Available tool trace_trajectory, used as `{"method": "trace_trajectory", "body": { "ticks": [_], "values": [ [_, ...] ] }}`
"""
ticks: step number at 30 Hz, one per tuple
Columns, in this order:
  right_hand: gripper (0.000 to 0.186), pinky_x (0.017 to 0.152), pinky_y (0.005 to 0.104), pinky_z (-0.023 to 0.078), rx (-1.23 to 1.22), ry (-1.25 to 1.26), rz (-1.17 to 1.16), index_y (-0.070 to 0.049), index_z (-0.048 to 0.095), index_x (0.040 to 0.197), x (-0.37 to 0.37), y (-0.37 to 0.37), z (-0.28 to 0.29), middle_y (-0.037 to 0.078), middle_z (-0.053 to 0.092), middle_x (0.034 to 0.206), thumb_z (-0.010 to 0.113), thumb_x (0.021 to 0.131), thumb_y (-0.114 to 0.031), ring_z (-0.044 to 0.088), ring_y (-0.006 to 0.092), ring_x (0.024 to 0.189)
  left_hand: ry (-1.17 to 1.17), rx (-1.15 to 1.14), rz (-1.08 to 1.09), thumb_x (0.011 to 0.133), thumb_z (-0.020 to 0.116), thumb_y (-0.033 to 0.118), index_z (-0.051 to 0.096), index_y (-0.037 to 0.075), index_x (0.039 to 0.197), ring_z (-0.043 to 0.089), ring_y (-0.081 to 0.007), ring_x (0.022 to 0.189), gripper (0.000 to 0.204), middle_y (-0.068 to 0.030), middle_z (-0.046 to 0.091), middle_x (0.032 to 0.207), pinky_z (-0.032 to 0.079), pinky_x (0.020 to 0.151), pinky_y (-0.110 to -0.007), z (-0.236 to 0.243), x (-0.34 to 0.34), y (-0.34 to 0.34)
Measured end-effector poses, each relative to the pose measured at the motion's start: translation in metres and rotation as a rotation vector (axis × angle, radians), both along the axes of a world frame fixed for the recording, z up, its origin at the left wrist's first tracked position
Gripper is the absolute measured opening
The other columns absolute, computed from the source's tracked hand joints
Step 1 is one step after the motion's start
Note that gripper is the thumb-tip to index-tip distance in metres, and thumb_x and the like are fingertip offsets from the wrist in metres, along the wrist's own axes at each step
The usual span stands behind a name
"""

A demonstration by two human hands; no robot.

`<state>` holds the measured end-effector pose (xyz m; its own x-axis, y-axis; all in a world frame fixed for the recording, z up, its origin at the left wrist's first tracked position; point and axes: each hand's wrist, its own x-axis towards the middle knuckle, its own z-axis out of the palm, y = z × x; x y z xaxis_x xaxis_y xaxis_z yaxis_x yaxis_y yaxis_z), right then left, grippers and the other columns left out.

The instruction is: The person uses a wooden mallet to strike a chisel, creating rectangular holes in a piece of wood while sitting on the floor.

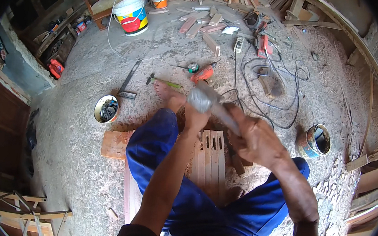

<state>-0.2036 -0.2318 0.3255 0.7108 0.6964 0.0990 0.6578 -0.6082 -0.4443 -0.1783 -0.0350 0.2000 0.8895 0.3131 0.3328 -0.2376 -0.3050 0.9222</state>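
My right hand [259, 140] is closed round the handle of a hammer [200, 98], which is smeared by motion. Its pale, blunt head hangs right over my left hand [196, 117]. That hand looks closed, but its fingers and whatever they hold are hidden behind the hammer head. Just below the hands, between my knees, several wooden slats [210, 161] lie side by side, with dark slots cut near their far ends. A reddish board [114, 144] sticks out to the left beneath my leg.
Ahead lie a green-handled hammer [167, 83], an orange power drill [203, 74], a metal square [130, 78] and tangled cables [295, 101]. Tins stand left [107, 109] and right [314, 141]. A colourful bucket [131, 16] and wood offcuts [203, 21] are farther back.
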Motion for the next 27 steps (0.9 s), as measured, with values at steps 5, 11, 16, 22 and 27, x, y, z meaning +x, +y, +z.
{"method": "trace_trajectory", "body": {
  "ticks": [5, 11, 16, 22, 27],
  "values": [
    [0.062, 0.069, 0.0346, 0.058, 0.525, -0.172, -0.036, -0.007, 0.045, 0.141, 0.014, 0.023, 0.080, 0.015, 0.063, 0.119, 0.057, 0.081, 0.006, 0.069, 0.0218, 0.081, -0.044, -0.147, 0.002, 0.086, 0.070, 0.001, 0.067, 0.001, 0.080, 0.062, -0.0122, 0.061, 0.006, -0.0028, 0.066, 0.070, 0.050, 0.057, -0.030, -0.035, 0.023, 0.021],
    [0.064, 0.070, 0.0391, 0.058, 0.042, -0.162, -0.153, -0.006, 0.043, 0.142, 0.015, 0.023, 0.037, 0.021, 0.064, 0.110, 0.056, 0.080, 0.006, 0.069, 0.0295, 0.084, -0.075, 0.026, -0.067, 0.080, 0.074, -0.004, 0.064, 0.000, 0.094, 0.063, -0.0116, 0.082, 0.018, -0.0054, 0.069, 0.093, 0.052, 0.072, -0.029, -0.033, 0.013, -0.007],
    [0.063, 0.064, 0.0502, 0.057, -0.145, -0.119, -0.004, -0.001, 0.042, 0.135, 0.013, 0.002, -0.036, 0.023, 0.068, 0.078, 0.061, 0.075, 0.001, 0.068, 0.0424, 0.070, -0.262, -0.171, -0.093, 0.080, 0.065, -0.011, 0.061, 0.000, 0.109, 0.063, -0.0134, 0.096, 0.032, -0.0065, 0.067, 0.108, 0.053, 0.075, -0.031, -0.046, 0.010, -0.018],
    [0.057, 0.056, 0.0442, 0.057, 0.199, -0.082, 0.002, 0.003, 0.040, 0.130, 0.014, 0.015, 0.050, 0.023, 0.065, 0.069, 0.058, 0.077, 0.004, 0.070, 0.0367, 0.062, 0.038, -0.121, 0.053, 0.079, 0.075, -0.001, 0.070, -0.004, 0.093, 0.067, -0.0135, 0.079, 0.016, -0.0071, 0.074, 0.090, 0.053, 0.073, -0.030, -0.057, 0.055, 0.014],
    [0.054, 0.062, 0.0393, 0.058, 0.485, -0.305, -0.111, -0.003, 0.042, 0.136, 0.023, 0.033, 0.067, 0.019, 0.069, 0.083, 0.057, 0.085, 0.005, 0.070, 0.0239, 0.073, 0.071, -0.143, 0.009, 0.079, 0.076, -0.001, 0.068, -0.003, 0.091, 0.067, -0.0133, 0.080, 0.015, -0.0067, 0.073, 0.089, 0.053, 0.072, -0.030, -0.012, 0.015, 0.002]
  ]
}}
